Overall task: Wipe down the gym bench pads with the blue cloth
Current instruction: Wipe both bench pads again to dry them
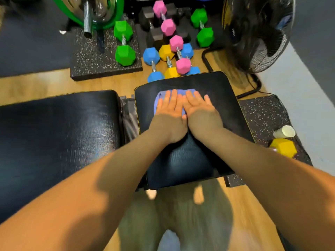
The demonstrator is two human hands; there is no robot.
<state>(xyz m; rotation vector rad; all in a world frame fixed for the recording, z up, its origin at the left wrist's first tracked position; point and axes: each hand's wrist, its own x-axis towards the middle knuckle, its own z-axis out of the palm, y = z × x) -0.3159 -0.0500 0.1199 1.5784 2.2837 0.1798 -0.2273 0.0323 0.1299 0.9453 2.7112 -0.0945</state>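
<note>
Both forearms reaching out, left hand (169, 107) and right hand (200, 108) spread flat side by side, pressing the blue cloth (158, 101) near the small pad's (223, 91) far edge. Probably soft, light, bunching easily; palming beats pinching.

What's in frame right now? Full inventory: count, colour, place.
blue cloth: 1, blue-violet, flat on the small pad under both hands
small bench pad: 1, black, centre
long bench pad: 1, black, left
green dumbbells: 2, on floor mats, far side
pink dumbbells: 2, stacked among the others, far centre
blue dumbbells: 2, beyond the small pad
yellow dumbbells: 2, one beyond the small pad, one on the right mat
black dumbbells: count unclear, far centre
paper cup: 1, white, lying on the right mat
fan: 1, black, far right
left hand: flat on cloth
right hand: flat, partly on cloth
</note>
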